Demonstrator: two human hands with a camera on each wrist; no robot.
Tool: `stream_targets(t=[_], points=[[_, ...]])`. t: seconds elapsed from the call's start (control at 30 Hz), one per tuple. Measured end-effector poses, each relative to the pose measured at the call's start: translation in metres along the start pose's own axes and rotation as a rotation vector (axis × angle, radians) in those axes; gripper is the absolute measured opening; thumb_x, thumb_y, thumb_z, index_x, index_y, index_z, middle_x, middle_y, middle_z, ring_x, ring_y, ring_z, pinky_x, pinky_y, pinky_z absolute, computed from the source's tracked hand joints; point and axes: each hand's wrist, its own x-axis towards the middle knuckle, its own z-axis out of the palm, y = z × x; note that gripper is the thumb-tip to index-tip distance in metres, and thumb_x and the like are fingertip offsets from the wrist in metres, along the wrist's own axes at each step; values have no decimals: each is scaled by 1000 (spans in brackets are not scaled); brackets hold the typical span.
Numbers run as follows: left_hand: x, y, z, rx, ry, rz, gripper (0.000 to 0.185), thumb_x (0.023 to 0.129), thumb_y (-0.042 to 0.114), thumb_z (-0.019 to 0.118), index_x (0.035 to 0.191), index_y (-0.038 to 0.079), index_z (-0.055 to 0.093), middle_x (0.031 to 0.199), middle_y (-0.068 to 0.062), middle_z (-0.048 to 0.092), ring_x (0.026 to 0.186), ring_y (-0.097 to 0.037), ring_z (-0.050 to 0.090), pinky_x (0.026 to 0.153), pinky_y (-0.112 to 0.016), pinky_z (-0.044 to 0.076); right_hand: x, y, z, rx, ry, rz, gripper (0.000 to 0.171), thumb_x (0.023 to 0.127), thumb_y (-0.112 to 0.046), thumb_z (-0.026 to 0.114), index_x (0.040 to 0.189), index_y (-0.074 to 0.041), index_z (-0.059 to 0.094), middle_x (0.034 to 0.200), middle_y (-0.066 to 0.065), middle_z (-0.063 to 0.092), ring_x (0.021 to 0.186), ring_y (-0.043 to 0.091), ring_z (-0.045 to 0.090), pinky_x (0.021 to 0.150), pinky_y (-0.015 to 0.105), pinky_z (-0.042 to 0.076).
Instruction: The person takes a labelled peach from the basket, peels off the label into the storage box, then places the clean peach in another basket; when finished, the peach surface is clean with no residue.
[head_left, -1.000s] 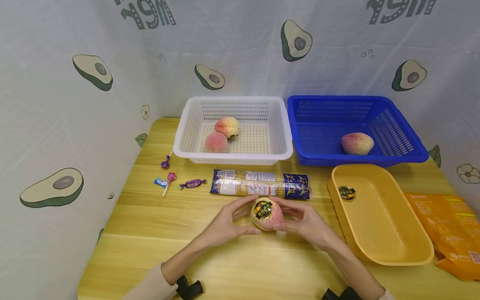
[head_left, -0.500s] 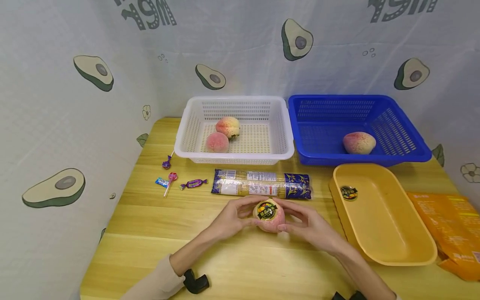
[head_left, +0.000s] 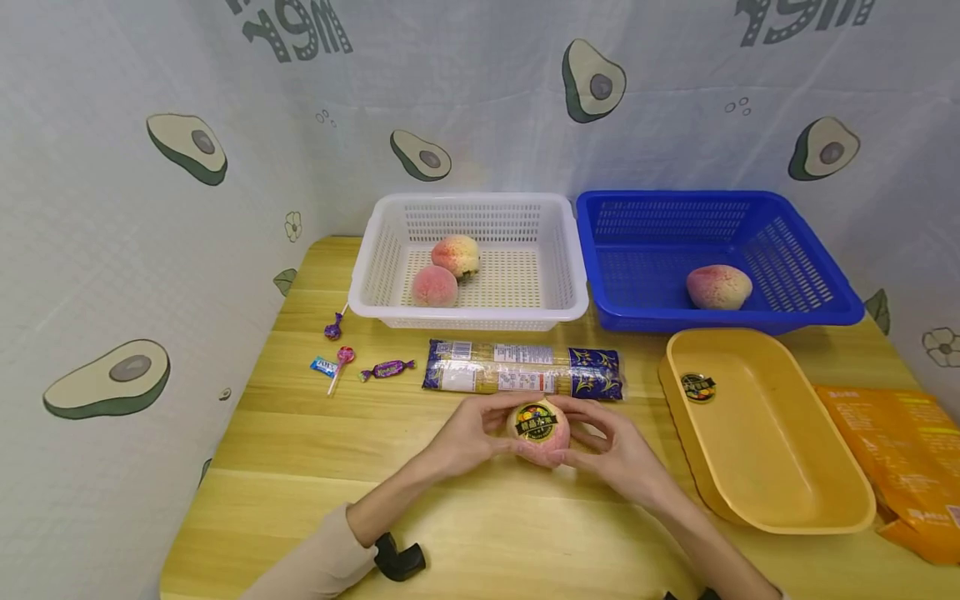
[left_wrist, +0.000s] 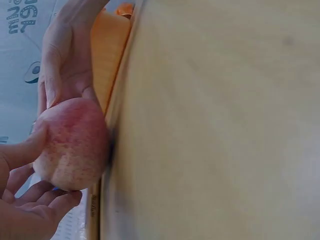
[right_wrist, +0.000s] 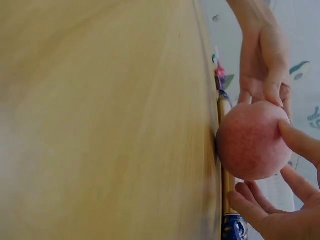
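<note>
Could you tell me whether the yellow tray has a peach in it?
No, the yellow tray holds only a round sticker; both hands grip the stickered peach on the table.

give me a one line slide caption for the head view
Both hands, left hand and right hand, hold a stickered peach on the wooden table, in front of a noodle packet.

The head camera looks forward and down across the pale wooden table (head_left: pixel 300 467). Both wrist cameras skim it closely, sharing the round pink stickered peach (head_left: pixel 537 429) at 6 o'clock.
</note>
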Motion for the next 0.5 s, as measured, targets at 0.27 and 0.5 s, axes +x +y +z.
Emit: stream_targets(t=[0.27,0.5], points=[[4,5,-1,55,-40,-28,66,83,-12,76,145,8,60,155,-10,54,147,-26,48,124,-33,38,-4,-1,2,53,39,23,60,83,0,83,138,1,58,144,23,56,124,-1,61,101,24,57],[7,1,4,-15,0,-17,63,82,-10,79,142,3,61,151,-15,57,147,-29,49,124,-33,38,-7,1,2,62,64,-5,61,84,3,81,141,3,57,143,16,58,122,1,61,100,25,58]])
